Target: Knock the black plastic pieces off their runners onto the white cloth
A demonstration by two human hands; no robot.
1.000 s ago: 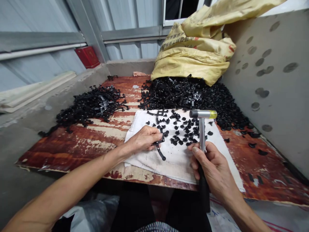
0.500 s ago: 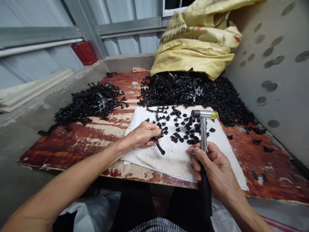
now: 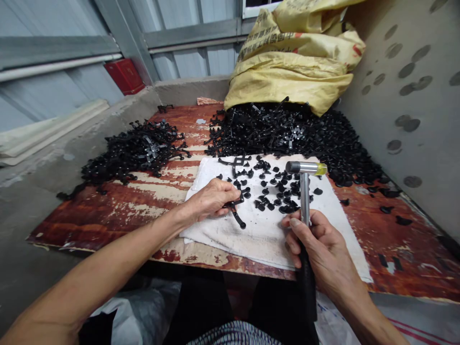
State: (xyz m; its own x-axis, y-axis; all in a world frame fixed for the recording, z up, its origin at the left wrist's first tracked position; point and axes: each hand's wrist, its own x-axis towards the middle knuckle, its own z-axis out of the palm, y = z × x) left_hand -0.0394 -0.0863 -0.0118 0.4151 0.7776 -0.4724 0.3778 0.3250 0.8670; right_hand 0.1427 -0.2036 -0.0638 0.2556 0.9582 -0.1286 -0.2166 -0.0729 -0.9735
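My left hand (image 3: 210,199) rests on a white cloth (image 3: 262,235), fingers closed on a black plastic sprue piece (image 3: 236,214) whose end sticks out toward me. My right hand (image 3: 318,251) grips the handle of a small hammer (image 3: 304,184) held upright, its metal head with a yellow tip above the cloth. Several small black plastic caps (image 3: 276,191) lie scattered on the cloth between the hands and the far pile.
The cloth lies on a worn red board (image 3: 118,215). A pile of black sprue frames (image 3: 134,151) sits at left, a bigger heap of black parts (image 3: 298,136) spills from a yellow sack (image 3: 294,62) at the back. A grey wall (image 3: 413,120) closes the right side.
The view has shifted slightly; both hands stay in nearly the same place, the left still on the sprue piece, the hammer still raised.
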